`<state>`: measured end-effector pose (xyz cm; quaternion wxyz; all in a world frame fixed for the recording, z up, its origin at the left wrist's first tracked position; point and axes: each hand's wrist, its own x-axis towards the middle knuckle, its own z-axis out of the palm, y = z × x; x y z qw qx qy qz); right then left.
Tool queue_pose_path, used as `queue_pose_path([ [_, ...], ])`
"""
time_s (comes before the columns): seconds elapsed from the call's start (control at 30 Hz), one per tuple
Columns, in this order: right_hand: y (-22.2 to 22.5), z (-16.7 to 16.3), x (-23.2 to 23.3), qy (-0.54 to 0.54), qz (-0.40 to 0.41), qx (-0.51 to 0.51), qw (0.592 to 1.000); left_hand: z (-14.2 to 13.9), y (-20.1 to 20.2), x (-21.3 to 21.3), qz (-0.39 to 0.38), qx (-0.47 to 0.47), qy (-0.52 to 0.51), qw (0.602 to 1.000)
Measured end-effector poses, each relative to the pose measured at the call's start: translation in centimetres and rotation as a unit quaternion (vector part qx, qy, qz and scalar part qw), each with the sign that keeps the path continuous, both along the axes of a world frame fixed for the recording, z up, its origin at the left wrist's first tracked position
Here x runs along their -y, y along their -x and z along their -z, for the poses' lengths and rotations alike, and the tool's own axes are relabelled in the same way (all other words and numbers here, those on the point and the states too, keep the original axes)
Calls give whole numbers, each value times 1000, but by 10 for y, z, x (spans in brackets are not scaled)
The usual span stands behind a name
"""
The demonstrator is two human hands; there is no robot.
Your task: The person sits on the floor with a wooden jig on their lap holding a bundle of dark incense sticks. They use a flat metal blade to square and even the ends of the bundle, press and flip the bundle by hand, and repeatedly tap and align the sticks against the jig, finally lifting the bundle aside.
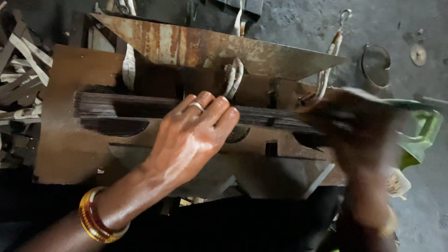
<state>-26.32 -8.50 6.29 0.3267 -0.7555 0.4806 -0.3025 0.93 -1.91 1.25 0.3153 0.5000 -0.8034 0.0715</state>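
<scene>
Resting on rusty jig [70, 154], concrete floor [298, 23].

Above the bundle of dark sticks [140, 105], a rusty metal plate [210, 49] overhangs and white cords [233, 77] hang down, crowding that side. Below the bundle, the brown board [70, 149] lies bare. Left of it, scrap strips [21, 70] pile up.

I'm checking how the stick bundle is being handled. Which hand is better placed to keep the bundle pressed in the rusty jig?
Left, probably. The left hand lies flat with its fingers on the middle of the dark stick bundle in the rusty jig. The right hand is blurred at the bundle's end.
</scene>
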Motion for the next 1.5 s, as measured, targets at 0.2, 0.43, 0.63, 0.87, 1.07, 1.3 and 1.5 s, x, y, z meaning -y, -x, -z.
queue_pose_path([
  [0.2, -26, 20, 4, 104, -48, -180, 977, 5, -12, -3, -21, 105, 74, 991],
  [0.43, 17, 9, 15, 315, -193, -379, 848, 10, -39, 2, -71, 189, 15, 979],
  [0.63, 30, 27, 22, 259, -238, -385, 853, 17, -44, 1, -63, 211, -2, 976],
  [0.87, 26, 37, 21, 270, -233, -387, 850, 24, -52, -4, -78, 228, 19, 970],
  [1.07, 20, 37, 19, 261, -232, -373, 860, 28, -55, -4, -82, 233, 37, 968],
  [1.3, 16, 46, 18, 277, -230, -384, 850, 30, -60, -8, -96, 261, 40, 960],
  [1.5, 13, 42, 19, 291, -240, -365, 851, 29, -60, -8, -90, 261, 34, 960],
])
